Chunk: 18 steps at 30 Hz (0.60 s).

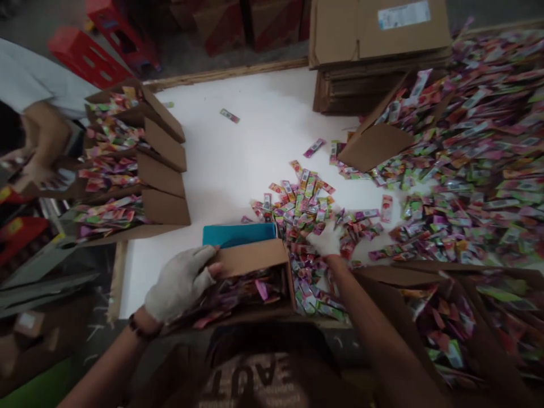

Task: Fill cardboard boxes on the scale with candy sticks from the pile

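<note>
left hand [181,286] at flap [255,258] of centre box [291,283], grip unclear; right hand [326,239] among loose packets [304,207] at centre, closure cannot be told. centre box holds packets, flap upright; boxes [164,207] at left loaded; large heap [488,141] at right remains unboxed.

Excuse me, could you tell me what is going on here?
Someone wearing pale gloves is working with small, colourful packets at a white table. The left hand holds a flap of the near cardboard box, which has packets in it. The right hand is among the loose packets beside that box; whether its grip has closed on any is unclear. A blue container sits beyond the box. Packed boxes stand to the left.
</note>
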Each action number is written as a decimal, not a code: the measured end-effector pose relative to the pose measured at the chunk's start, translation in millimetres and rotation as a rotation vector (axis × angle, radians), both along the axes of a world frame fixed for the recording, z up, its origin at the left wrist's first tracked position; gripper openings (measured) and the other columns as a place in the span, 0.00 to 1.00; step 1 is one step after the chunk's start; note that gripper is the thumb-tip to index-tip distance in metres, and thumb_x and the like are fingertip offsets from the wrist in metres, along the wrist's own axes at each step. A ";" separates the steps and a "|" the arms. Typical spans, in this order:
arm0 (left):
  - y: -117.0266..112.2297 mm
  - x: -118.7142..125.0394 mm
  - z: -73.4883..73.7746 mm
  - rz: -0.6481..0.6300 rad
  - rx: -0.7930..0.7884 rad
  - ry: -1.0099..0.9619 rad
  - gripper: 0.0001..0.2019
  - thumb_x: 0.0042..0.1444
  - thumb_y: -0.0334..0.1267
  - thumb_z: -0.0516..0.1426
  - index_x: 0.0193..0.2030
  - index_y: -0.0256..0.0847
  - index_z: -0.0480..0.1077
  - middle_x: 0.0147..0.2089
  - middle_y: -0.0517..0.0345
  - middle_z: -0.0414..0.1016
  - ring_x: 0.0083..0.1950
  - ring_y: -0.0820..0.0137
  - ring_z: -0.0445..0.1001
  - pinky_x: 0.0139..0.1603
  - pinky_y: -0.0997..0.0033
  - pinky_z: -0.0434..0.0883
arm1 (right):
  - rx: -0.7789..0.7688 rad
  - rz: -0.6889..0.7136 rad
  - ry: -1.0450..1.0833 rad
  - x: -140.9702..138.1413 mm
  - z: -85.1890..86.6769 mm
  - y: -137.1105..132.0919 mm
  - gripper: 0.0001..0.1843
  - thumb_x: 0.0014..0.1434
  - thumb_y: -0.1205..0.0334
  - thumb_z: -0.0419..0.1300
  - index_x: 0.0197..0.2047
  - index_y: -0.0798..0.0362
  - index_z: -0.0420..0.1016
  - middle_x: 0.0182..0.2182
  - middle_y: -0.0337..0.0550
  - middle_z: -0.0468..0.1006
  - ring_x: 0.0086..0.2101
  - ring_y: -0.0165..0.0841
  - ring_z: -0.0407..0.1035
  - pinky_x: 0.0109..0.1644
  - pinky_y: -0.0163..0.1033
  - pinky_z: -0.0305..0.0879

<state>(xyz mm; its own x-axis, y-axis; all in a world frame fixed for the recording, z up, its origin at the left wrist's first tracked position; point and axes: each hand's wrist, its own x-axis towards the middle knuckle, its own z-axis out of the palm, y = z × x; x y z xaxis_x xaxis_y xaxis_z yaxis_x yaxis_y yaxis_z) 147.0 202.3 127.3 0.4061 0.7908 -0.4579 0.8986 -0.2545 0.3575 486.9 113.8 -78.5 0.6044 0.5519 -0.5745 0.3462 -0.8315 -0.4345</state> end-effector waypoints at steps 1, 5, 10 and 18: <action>5.6 0.8 0.9 0.004 0.041 0.002 0.27 0.64 0.59 0.50 0.51 0.45 0.83 0.54 0.48 0.86 0.55 0.51 0.82 0.59 0.56 0.77 | -0.122 0.073 -0.037 13.3 -5.5 10.1 0.65 0.54 0.38 0.71 0.81 0.62 0.47 0.77 0.82 0.40 0.77 0.65 0.38 0.75 0.63 0.49; 8.6 -17.5 11.5 -0.045 0.247 -0.128 0.33 0.67 0.67 0.48 0.56 0.43 0.80 0.56 0.45 0.84 0.57 0.50 0.82 0.58 0.55 0.79 | -0.292 0.303 0.009 0.9 -18.1 21.1 0.65 0.51 0.40 0.74 0.82 0.52 0.48 0.79 0.73 0.41 0.77 0.67 0.38 0.74 0.70 0.49; -7.4 -44.4 -2.7 -0.094 0.403 -0.183 0.44 0.59 0.70 0.59 0.73 0.40 0.66 0.69 0.36 0.74 0.69 0.44 0.74 0.68 0.46 0.74 | -0.207 0.324 -0.084 -70.3 -19.2 -16.4 0.40 0.60 0.57 0.66 0.75 0.49 0.64 0.74 0.65 0.55 0.73 0.64 0.50 0.69 0.74 0.56; -20.2 -41.0 36.8 0.225 0.677 -0.210 0.15 0.62 0.51 0.62 0.45 0.41 0.79 0.42 0.47 0.80 0.44 0.56 0.79 0.48 0.56 0.75 | 0.063 0.329 0.137 -41.5 -5.1 -33.2 0.32 0.56 0.63 0.63 0.65 0.56 0.75 0.54 0.57 0.80 0.54 0.46 0.75 0.61 0.47 0.72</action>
<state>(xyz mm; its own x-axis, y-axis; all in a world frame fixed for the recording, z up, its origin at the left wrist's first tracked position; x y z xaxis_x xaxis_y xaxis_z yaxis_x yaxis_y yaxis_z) 106.0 182.0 164.0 0.2267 0.9467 0.2288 0.8849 -0.2984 0.3576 445.5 80.6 -83.6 0.3084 0.7413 -0.5961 0.5259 -0.6551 -0.5425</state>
